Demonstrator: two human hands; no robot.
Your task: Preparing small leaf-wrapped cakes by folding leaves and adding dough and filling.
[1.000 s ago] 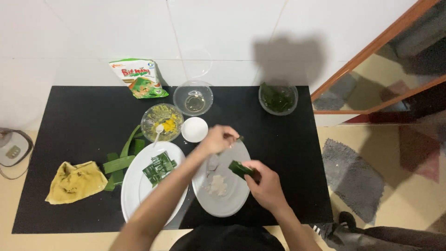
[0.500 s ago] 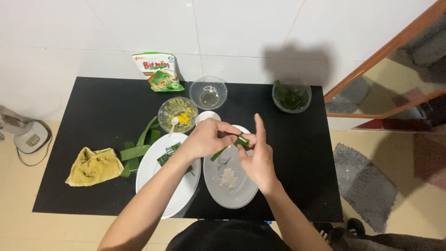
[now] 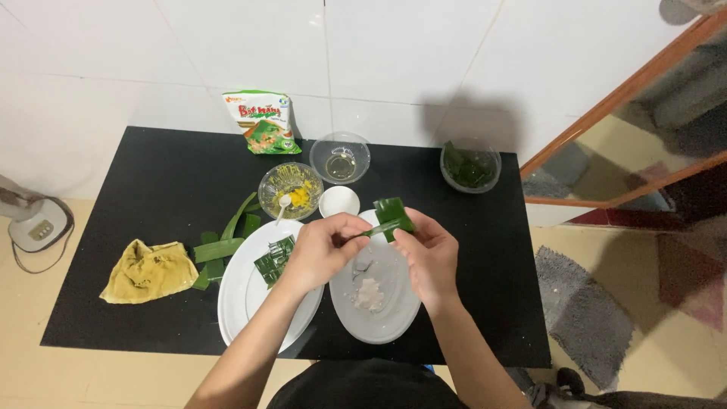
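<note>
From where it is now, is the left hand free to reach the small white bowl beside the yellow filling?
Probably not straight away: the left hand is pinching the green leaf strip together with the right hand. The small white bowl sits just beyond it, with nothing between them.

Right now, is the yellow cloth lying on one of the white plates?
No, the yellow cloth lies on the black table, left of the white plates and apart from them.

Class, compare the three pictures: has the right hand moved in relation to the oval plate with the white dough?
Yes. The right hand has risen from the oval plate's right edge toward its far end, meeting the left hand on the green leaf piece.
</note>
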